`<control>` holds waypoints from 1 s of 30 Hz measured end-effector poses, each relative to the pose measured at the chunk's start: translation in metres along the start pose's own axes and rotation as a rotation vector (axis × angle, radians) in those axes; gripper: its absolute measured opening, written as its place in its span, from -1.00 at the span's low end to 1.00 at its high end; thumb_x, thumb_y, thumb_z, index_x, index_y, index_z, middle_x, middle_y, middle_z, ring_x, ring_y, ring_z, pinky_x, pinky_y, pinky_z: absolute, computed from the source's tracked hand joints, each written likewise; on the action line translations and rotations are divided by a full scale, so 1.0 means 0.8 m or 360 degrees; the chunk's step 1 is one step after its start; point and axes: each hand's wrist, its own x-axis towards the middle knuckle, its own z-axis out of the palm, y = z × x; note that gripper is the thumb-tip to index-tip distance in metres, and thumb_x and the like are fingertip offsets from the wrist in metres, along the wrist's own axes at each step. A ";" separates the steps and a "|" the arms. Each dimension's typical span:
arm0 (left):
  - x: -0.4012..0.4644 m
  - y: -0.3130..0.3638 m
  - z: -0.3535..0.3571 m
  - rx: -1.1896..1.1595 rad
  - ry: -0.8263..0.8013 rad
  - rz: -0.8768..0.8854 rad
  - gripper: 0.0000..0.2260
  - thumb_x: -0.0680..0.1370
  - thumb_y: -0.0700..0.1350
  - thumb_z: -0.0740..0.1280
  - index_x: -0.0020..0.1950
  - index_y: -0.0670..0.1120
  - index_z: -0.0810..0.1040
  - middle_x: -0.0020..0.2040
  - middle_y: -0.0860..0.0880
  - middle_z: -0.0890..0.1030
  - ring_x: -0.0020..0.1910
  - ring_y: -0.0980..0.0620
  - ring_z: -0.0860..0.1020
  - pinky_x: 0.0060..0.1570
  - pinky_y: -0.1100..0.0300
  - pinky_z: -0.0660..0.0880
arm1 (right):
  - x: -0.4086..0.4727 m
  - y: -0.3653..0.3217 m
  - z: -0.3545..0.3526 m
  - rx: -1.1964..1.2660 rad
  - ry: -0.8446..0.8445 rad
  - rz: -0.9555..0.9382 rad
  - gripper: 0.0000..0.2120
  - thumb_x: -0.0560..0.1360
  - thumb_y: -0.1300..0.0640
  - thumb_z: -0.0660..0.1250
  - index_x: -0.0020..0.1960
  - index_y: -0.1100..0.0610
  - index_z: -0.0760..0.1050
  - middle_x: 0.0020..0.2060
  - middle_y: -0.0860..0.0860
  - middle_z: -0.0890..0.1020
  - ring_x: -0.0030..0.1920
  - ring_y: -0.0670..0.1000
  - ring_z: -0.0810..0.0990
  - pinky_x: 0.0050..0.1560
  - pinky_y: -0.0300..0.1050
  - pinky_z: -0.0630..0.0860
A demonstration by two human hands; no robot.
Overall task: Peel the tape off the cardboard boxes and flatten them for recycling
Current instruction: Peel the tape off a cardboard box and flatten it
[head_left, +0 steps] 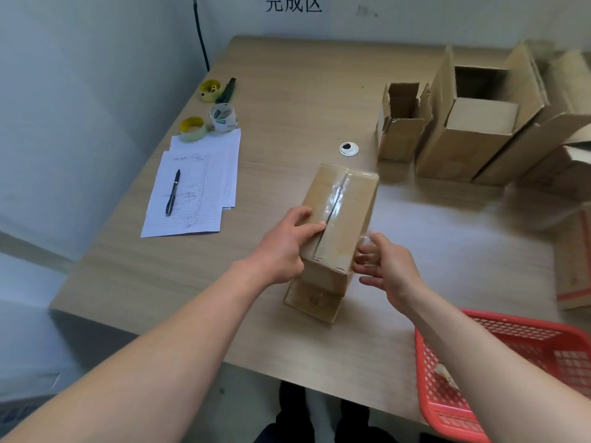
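A closed brown cardboard box (350, 215) lies on the wooden table (287, 100) in front of me. Clear tape (335, 195) runs along its top seam. My left hand (284, 247) rests on the box's top near the seam, fingers fairly straight and pressing down. My right hand (390, 266) is at the box's near right side and seems to pinch a loose strip of clear tape (364, 243) between thumb and fingers. The strip is blurred.
Open cardboard boxes (399, 135) (473, 139) stand at the back right, with more cardboard (575, 266) at the right edge. A red plastic basket (499, 378) sits near right. Tape rolls (224, 118), papers (195, 219) and a pen (172, 193) lie at the left.
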 end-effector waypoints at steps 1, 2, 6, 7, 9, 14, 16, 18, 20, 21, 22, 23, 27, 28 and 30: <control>0.002 0.004 0.002 -0.0009 -0.0009 0.0019 -0.35 0.39 -0.43 0.33 0.45 -0.03 0.48 0.55 -0.04 0.20 0.52 -0.02 0.25 0.48 0.16 0.24 | 0.000 0.004 -0.002 0.0006 0.0043 0.0022 -0.63 0.60 -0.11 0.24 -0.05 0.19 0.60 -0.18 0.14 0.69 -0.18 0.10 0.70 -0.08 0.04 0.58; 0.003 0.008 0.005 -0.0020 -0.0009 0.0037 -0.36 0.39 -0.42 0.34 0.44 -0.03 0.48 0.55 -0.03 0.20 0.52 -0.01 0.26 0.48 0.16 0.24 | 0.001 0.009 -0.004 0.0002 0.0090 0.0006 -0.61 0.62 -0.11 0.23 -0.06 0.20 0.60 -0.17 0.15 0.69 -0.19 0.10 0.69 -0.09 0.04 0.59; 0.002 0.012 0.013 -0.0127 0.0004 0.0031 -0.36 0.38 -0.36 0.41 0.44 -0.01 0.49 0.55 0.01 0.22 0.52 0.04 0.24 0.49 0.19 0.22 | 0.002 0.016 -0.012 -0.0084 0.0293 -0.0282 -0.82 0.62 0.17 0.26 0.05 0.21 0.61 -0.05 0.19 0.67 -0.15 0.06 0.71 -0.16 -0.01 0.62; 0.001 0.010 0.014 -0.0135 0.0009 0.0020 -0.34 0.38 -0.31 0.47 0.45 0.00 0.47 0.56 0.03 0.21 0.52 0.07 0.24 0.48 0.22 0.20 | 0.001 0.015 -0.013 -0.0117 0.0303 -0.0330 -0.79 0.62 0.22 0.24 0.20 0.20 0.57 -0.02 0.16 0.66 -0.11 0.07 0.72 -0.13 0.00 0.64; -0.003 0.002 0.015 -0.0129 0.0014 -0.0010 -0.29 0.36 -0.17 0.57 0.48 0.02 0.44 0.57 0.07 0.18 0.52 0.11 0.21 0.46 0.28 0.18 | -0.004 0.015 -0.014 -0.0184 0.0278 -0.0333 -0.61 0.62 0.30 0.21 0.43 0.12 0.43 0.02 0.12 0.65 -0.05 0.07 0.71 -0.08 0.02 0.66; -0.004 -0.006 0.018 -0.0134 0.0018 -0.0007 -0.27 0.37 -0.12 0.59 0.50 0.06 0.40 0.59 0.13 0.13 0.53 0.16 0.19 0.43 0.34 0.12 | -0.030 0.033 0.002 -0.0048 0.0008 -0.0038 -0.48 0.50 0.52 0.10 0.36 0.20 0.51 0.11 0.13 0.65 0.11 0.16 0.65 -0.15 0.02 0.63; -0.003 -0.008 0.019 -0.0150 0.0032 -0.0003 -0.26 0.37 -0.14 0.59 0.50 0.05 0.40 0.60 0.12 0.13 0.53 0.16 0.19 0.43 0.35 0.11 | -0.038 0.040 0.011 0.0013 -0.0028 -0.0019 -0.60 0.50 0.49 0.18 0.22 0.22 0.60 0.06 0.13 0.69 0.09 0.11 0.65 -0.13 0.00 0.62; -0.004 -0.009 0.020 -0.0158 0.0040 0.0001 -0.26 0.37 -0.16 0.59 0.50 0.05 0.40 0.60 0.12 0.12 0.54 0.15 0.18 0.44 0.34 0.11 | -0.047 0.043 0.018 0.0023 0.0048 -0.0047 -0.77 0.51 0.42 0.28 0.07 0.27 0.64 -0.10 0.14 0.71 -0.07 0.07 0.66 -0.16 -0.05 0.60; -0.004 -0.008 0.020 -0.0142 0.0036 0.0004 -0.26 0.37 -0.17 0.58 0.51 0.05 0.39 0.60 0.12 0.12 0.54 0.15 0.18 0.46 0.32 0.13 | -0.053 0.044 0.020 0.0006 0.0116 -0.0075 -0.89 0.47 0.41 0.34 -0.08 0.29 0.63 -0.26 0.13 0.68 -0.19 0.06 0.64 -0.22 -0.08 0.59; -0.005 -0.006 0.020 -0.0135 0.0031 0.0006 -0.26 0.37 -0.17 0.58 0.51 0.05 0.39 0.60 0.12 0.11 0.54 0.15 0.18 0.46 0.31 0.13 | -0.055 0.042 0.019 0.0001 0.0126 -0.0082 -0.90 0.45 0.41 0.35 -0.16 0.26 0.61 -0.31 0.11 0.66 -0.23 0.05 0.62 -0.22 -0.07 0.59; -0.006 -0.004 0.020 -0.0131 0.0024 0.0009 -0.26 0.38 -0.17 0.58 0.51 0.05 0.39 0.61 0.12 0.11 0.54 0.15 0.17 0.46 0.31 0.13 | -0.057 0.040 0.017 0.0007 0.0116 -0.0085 -0.86 0.44 0.40 0.35 -0.24 0.23 0.58 -0.35 0.09 0.63 -0.25 0.05 0.61 -0.22 -0.05 0.58; -0.006 -0.003 0.020 -0.0126 0.0017 0.0013 -0.26 0.38 -0.18 0.58 0.51 0.04 0.39 0.61 0.12 0.11 0.54 0.15 0.17 0.46 0.32 0.12 | -0.059 0.037 0.015 0.0029 0.0098 -0.0104 -0.84 0.44 0.38 0.35 -0.28 0.19 0.55 -0.35 0.08 0.61 -0.26 0.05 0.59 -0.20 -0.03 0.57; -0.005 0.000 0.019 -0.0106 0.0012 0.0043 -0.28 0.37 -0.23 0.57 0.49 0.03 0.43 0.60 0.09 0.14 0.54 0.12 0.20 0.48 0.27 0.16 | -0.059 0.019 0.003 -0.0449 0.0316 -0.0697 -0.85 0.44 0.19 0.38 -0.31 0.10 0.50 -0.27 -0.12 0.57 -0.14 -0.01 0.51 -0.12 -0.10 0.39; -0.005 0.001 0.018 -0.0106 0.0010 0.0048 -0.29 0.37 -0.24 0.57 0.48 0.03 0.44 0.60 0.09 0.15 0.54 0.11 0.21 0.48 0.26 0.17 | -0.055 0.012 0.001 -0.0722 0.0364 -0.0922 -0.87 0.45 0.19 0.38 -0.27 0.11 0.51 -0.15 -0.19 0.57 -0.04 -0.07 0.48 -0.07 -0.14 0.32; -0.005 0.004 0.017 -0.0121 0.0006 0.0073 -0.31 0.36 -0.26 0.57 0.45 0.01 0.48 0.59 0.08 0.18 0.53 0.10 0.24 0.49 0.23 0.19 | -0.036 0.000 -0.005 -0.1081 0.0356 -0.1276 -0.90 0.47 0.17 0.37 -0.20 0.15 0.50 0.20 -0.11 0.55 0.23 -0.06 0.42 0.06 -0.18 0.29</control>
